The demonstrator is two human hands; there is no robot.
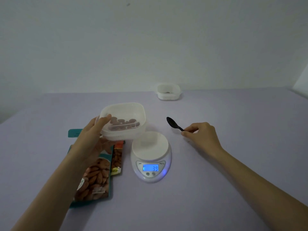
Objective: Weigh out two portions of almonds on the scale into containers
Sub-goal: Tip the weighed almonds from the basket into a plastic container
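Biggest thing first: the lilac worktop (216, 180) carries everything. On its left side lie the almond bags (95, 179), flat and partly under my left arm. Next is the scale (150, 157), platform bare, blue display lit and reading something like 39 (bit blurry, so don't quote me).

The container (133, 107) is in the air, up and left of the scale and above the bags. My left hand (93, 134) grips it by the near corner, thumb over the rim and fingers underneath. It's thin translucent plastic, so I'd guess it's light and a bit flexy. Squeezing one wall could bow it, so cupping the base with a thumb on the rim looks like the safer hold. A second container (168, 97) sits well apart at the back edge with something dark in it.

The black spoon (173, 123) is right of the scale. My right hand (201, 132) pinches the end of its handle, and it looks stiff and feather-light.

Smallest are the almonds (123, 124), loose in the bottom of the held container. They're hard and rolly, so I'd keep it level.
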